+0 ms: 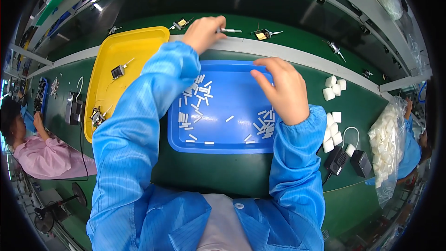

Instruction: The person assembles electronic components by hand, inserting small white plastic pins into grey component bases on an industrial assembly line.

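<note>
My left hand (204, 33) reaches over the far rail with its fingers closed on a small part, whose thin pale shaft (231, 30) sticks out to the right; the rest is hidden in the fingers. My right hand (284, 90) hangs above the right side of a blue tray (223, 147), thumb and fingers apart, holding nothing visible. Short white tube-like pieces (200, 100) are scattered at the tray's left, with another cluster (265, 124) near my right wrist. Just right of my left hand, a black-and-yellow component (263, 34) with a metal shaft lies on the green strip.
A yellow tray (139, 35) at left bears similar components (119, 70). White blocks (331, 132), a black device (336, 159) and a clear bag of white pieces (386, 144) stand right. A pale rail (297, 56) crosses behind the trays. A person in pink (51, 158) sits left.
</note>
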Demonstrator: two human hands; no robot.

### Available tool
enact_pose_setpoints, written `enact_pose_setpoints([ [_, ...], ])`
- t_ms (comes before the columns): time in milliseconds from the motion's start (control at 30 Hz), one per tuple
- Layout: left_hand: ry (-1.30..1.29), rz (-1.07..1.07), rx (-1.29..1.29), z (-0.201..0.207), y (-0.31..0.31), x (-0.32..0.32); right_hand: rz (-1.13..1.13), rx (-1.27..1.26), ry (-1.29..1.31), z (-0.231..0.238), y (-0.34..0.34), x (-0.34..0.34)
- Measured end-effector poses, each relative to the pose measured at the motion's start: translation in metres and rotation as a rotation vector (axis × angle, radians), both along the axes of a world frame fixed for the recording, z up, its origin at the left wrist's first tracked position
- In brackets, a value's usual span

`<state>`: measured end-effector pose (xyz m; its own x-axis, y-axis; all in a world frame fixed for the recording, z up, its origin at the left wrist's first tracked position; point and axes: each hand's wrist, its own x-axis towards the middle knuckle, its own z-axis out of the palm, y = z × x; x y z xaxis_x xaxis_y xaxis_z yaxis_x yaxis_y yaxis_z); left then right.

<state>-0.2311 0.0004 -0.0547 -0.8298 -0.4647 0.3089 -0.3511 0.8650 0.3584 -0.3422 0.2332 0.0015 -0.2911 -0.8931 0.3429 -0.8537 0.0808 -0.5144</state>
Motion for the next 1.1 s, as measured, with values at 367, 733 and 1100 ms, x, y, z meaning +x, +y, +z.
enact_pose_setpoints([
  [367,-0.403,0.601,-0.019,-0.033,-0.087,0.016,0.262,0.45,0.161,-0.028,0.005,-0.013],
  [733,0.231,0.28,-0.051,0.037,-0.004,0.042,0.632,0.52,-0.033,-0.062,-0.013,0.038],
  [1100,0.677,0.007,1.107,0.085,0.128,0.114,0.295,-0.162,-0.978,0.032,0.011,0.009],
])
